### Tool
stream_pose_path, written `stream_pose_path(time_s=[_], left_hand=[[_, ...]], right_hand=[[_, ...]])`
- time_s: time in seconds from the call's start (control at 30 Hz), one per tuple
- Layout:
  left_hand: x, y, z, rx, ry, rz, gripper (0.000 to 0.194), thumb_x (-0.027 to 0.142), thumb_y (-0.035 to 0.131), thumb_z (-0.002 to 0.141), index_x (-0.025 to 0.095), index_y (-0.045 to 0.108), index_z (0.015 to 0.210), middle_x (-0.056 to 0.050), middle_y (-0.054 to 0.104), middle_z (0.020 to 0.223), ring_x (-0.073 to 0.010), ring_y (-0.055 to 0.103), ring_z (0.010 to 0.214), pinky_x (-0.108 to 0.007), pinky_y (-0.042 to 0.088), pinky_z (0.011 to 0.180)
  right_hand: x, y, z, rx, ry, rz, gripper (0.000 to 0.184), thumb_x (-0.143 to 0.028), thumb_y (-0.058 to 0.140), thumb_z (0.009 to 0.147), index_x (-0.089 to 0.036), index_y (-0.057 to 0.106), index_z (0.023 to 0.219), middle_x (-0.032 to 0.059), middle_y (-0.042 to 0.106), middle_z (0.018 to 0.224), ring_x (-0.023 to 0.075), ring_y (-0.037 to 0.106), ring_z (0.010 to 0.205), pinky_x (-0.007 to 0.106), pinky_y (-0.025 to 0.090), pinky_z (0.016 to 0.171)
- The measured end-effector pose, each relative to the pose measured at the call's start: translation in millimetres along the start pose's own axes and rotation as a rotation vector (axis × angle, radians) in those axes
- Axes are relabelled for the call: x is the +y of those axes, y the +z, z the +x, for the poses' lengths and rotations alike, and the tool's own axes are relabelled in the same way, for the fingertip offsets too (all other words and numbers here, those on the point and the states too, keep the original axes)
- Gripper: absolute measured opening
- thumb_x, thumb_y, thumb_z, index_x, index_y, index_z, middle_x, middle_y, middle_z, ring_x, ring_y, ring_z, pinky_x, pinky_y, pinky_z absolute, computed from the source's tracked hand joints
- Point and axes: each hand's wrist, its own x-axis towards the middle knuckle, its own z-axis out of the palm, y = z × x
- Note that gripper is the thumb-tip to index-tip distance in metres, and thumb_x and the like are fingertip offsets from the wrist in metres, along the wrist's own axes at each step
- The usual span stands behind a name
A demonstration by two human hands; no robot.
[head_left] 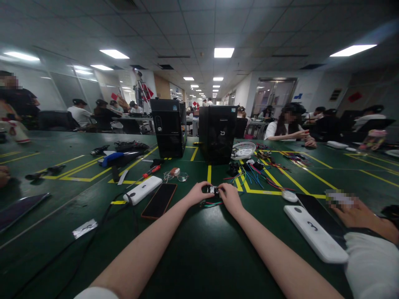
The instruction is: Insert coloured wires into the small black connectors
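Observation:
Between my two hands is a small black-and-white part [213, 189], too small to name, though it looks like a connector block. My left hand [199, 193] pinches its left side, and the fingers of my right hand [229, 195] close on its right side. Thin green and red wires [213, 204] lie on the table just below it. Left of my left hand a dark-screened phone [159, 200] lies flat, with a white power bank [143, 189] beyond it.
Two black computer towers [170, 128] stand ahead on the green table [199, 257]. Loose coloured wires [254, 172] and a white basket [243, 150] lie right of them. Eyeglasses [181, 176] and a screwdriver [152, 170] are at left. A co-worker's hand [358, 211] rests near another power bank [314, 232].

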Motion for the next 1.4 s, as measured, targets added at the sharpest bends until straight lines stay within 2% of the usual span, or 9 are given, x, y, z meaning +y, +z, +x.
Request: stream_pose_path(time_s=[0.2,0.4,0.5,0.67,0.73,0.9,1.07,1.23,1.4], left_hand=[[-3,-0.6,3,-0.043,-0.011,0.048,0.042,0.037,0.069,0.064,0.017,0.061,0.101,-0.007,0.062,0.101,-0.0236,0.055,0.097,-0.035,0.041,0.087],[-3,2.1,3,-0.011,-0.037,0.086,0.043,0.035,0.072,0.061,0.015,0.063,0.098,-0.008,0.064,0.099,-0.0243,0.056,0.095,-0.035,0.042,0.086],[0,2.3,2,0.071,-0.041,0.051,0.037,0.032,0.070,0.063,0.016,0.062,0.096,-0.007,0.064,0.096,-0.0229,0.058,0.091,-0.033,0.044,0.082],[4,-0.7,1,0.174,-0.056,-0.017,0.033,0.027,0.067,0.066,0.016,0.060,0.097,-0.006,0.064,0.095,-0.0213,0.059,0.090,-0.032,0.045,0.082],[4,-1.6,1,0.207,-0.066,-0.041,0.033,0.026,0.066,0.067,0.015,0.059,0.097,-0.006,0.064,0.095,-0.0207,0.059,0.090,-0.032,0.045,0.083],[0,-0.4,4,0.212,-0.074,-0.089,0.033,0.027,0.067,0.067,0.015,0.058,0.096,-0.006,0.064,0.093,-0.0201,0.059,0.089,-0.032,0.046,0.084],[-4,0.6,5,0.225,-0.081,-0.161,0.034,0.027,0.066,0.069,0.014,0.056,0.098,-0.007,0.063,0.096,-0.0193,0.060,0.091,-0.032,0.046,0.084],[-1,-0.6,3,0.176,-0.059,-0.160,0.032,0.028,0.067,0.068,0.014,0.057,0.095,-0.007,0.063,0.095,-0.0194,0.059,0.089,-0.033,0.046,0.084],[3,-1.9,1,0.176,-0.054,-0.117,0.033,0.029,0.066,0.068,0.015,0.058,0.097,-0.006,0.063,0.094,-0.0200,0.059,0.089,-0.033,0.045,0.084]], right_hand=[[-5,0,0,0.043,0.017,0.024,0.012,-0.018,0.043,0.081,-0.018,0.055,0.080,0.0033,0.060,0.081,0.0161,0.053,0.080,0.028,0.034,0.073],[-3,-5,2,0.203,0.067,0.080,0.016,-0.020,0.040,0.083,-0.017,0.054,0.086,0.0049,0.060,0.083,0.0170,0.053,0.080,0.029,0.035,0.074],[-12,-8,-3,0.093,-0.067,0.067,0.016,-0.018,0.041,0.083,-0.016,0.055,0.089,0.0049,0.059,0.086,0.0166,0.052,0.083,0.030,0.036,0.077],[-42,-8,-17,-0.238,-0.321,0.028,0.012,-0.018,0.049,0.081,-0.018,0.059,0.088,0.0048,0.059,0.091,0.0157,0.051,0.089,0.029,0.038,0.080],[-52,-9,-21,-0.291,-0.366,-0.019,0.018,-0.023,0.053,0.080,-0.018,0.059,0.095,0.0061,0.059,0.095,0.0174,0.051,0.094,0.032,0.038,0.083],[-54,-21,-19,-0.282,-0.328,-0.143,0.043,-0.031,0.060,0.075,-0.017,0.052,0.115,0.0111,0.055,0.111,0.0227,0.048,0.104,0.037,0.037,0.087],[-50,-26,-14,-0.477,-0.230,-0.323,0.014,-0.018,0.054,0.075,-0.017,0.064,0.084,0.0090,0.061,0.087,0.0206,0.057,0.083,0.031,0.043,0.072],[-62,-25,-20,-0.531,-0.171,-0.389,0.015,-0.014,0.055,0.068,-0.013,0.065,0.079,0.0126,0.064,0.079,0.0222,0.060,0.072,0.029,0.044,0.063],[-66,-27,-24,-0.531,-0.177,-0.407,0.020,-0.011,0.049,0.073,-0.010,0.062,0.088,0.0166,0.063,0.088,0.0253,0.060,0.081,0.030,0.044,0.067]])
